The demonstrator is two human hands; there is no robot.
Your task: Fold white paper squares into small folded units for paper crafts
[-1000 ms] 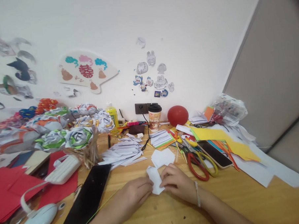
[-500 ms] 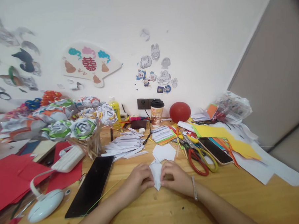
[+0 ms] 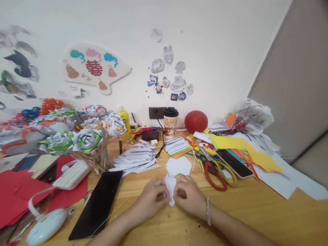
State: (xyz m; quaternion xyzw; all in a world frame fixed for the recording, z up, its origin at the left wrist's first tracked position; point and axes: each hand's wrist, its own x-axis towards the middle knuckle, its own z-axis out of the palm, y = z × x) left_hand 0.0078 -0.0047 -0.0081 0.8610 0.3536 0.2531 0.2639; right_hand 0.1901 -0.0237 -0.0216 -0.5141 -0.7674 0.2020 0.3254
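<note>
Paper (image 3: 170, 185) folded narrower between hands (image 3: 152, 198) (image 3: 191, 196) (cutout (image 3: 82, 77) reads 囍)

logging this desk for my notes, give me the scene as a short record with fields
left hand: left hand pinching the left edge of a folded white paper
right hand: right hand at its right edge
beyond paper: white paper cutouts
left side: black tablet, paper roses
right side: red-handled scissors, smartphone
by wall: lidded paper cup, red balloon
</note>
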